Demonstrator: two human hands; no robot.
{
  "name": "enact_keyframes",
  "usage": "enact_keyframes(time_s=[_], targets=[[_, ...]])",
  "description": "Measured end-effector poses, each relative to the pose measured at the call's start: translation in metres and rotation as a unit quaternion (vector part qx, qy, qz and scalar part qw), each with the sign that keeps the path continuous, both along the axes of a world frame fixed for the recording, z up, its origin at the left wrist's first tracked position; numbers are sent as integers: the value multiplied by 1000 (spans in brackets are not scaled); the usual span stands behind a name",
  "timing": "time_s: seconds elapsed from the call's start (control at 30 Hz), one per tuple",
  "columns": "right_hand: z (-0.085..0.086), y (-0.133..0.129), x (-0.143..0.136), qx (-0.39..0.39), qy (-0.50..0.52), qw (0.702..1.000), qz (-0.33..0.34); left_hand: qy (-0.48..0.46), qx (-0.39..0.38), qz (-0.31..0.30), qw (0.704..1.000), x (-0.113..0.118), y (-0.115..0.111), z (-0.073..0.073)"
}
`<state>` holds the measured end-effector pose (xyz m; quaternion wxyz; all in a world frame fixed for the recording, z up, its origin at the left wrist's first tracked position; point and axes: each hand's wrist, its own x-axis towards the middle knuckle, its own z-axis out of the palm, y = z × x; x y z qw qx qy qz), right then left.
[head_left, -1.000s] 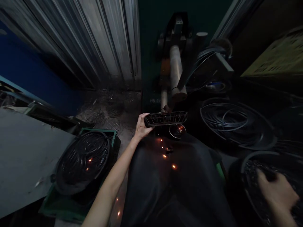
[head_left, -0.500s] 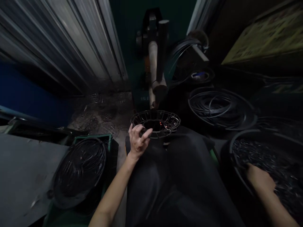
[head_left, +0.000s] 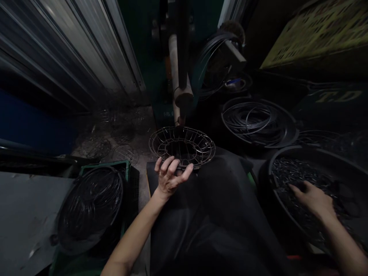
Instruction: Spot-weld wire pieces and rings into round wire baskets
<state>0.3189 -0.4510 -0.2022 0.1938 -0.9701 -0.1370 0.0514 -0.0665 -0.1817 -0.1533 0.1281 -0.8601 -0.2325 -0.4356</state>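
A round wire basket (head_left: 182,147), with two rings joined by short ribs, sits in front of the machine's lower arm tip. My left hand (head_left: 169,178) is at its near rim, fingers curled against the wire and thumb to the right; the fingers' undersides are hidden. On the right, my right hand (head_left: 314,199) reaches into a large dark tub (head_left: 273,180) of small shiny metal pieces (head_left: 299,174). Two of its digits are apart and point left over the pieces; its other fingers are hidden.
A machine arm (head_left: 182,96) stands over the basket. Coiled wire fills another tub (head_left: 230,126) behind. At left, a dark basin (head_left: 86,243) of wire rings rests on a green crate (head_left: 126,168). Dark cloth (head_left: 201,230) covers my lap. Loose wire lies on the floor.
My right hand has moved from beside the tub's near-left edge to over the metal pieces, its fingers now showing. The sparks inside the basket are gone. The view has shifted slightly.
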Motion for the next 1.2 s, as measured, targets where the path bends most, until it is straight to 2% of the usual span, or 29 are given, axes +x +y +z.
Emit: enact_keyframes(time_s=[0.1,0.17,0.27,0.37,0.47,0.53,0.6,0.77,0.93,1.03,1.13,1.2], targets=[[17,23,-26,-29,50,998,24,9,6,5,1000,2,-3,0],[29,34,-44,-11,49,998,38,9,-5,3,1000,3,-6,2],[42,38,-64,19,24,999,33,10,-22,-3,1000,5,-15,5],[46,33,-76,62,-2,998,17,17,-34,-11,999,7,-31,9],[40,28,-81,134,6,990,31,21,-86,-61,994,8,-53,14],[33,22,-78,172,11,985,27,40,-133,-132,981,10,-67,20],[25,12,-69,185,2,983,5,69,-147,-206,965,12,-78,26],[9,-26,-38,132,-37,990,-28,86,-64,-305,946,21,-94,35],[-4,-60,-17,68,-65,994,-57,99,-90,-395,909,31,-109,38],[-8,-71,-11,36,-64,994,-75,94,-79,-416,901,34,-116,36],[-3,-70,-14,5,-71,995,-73,94,-44,-386,917,36,-120,32],[4,-64,-24,0,-97,994,-41,88,-29,-357,929,37,-122,30]])
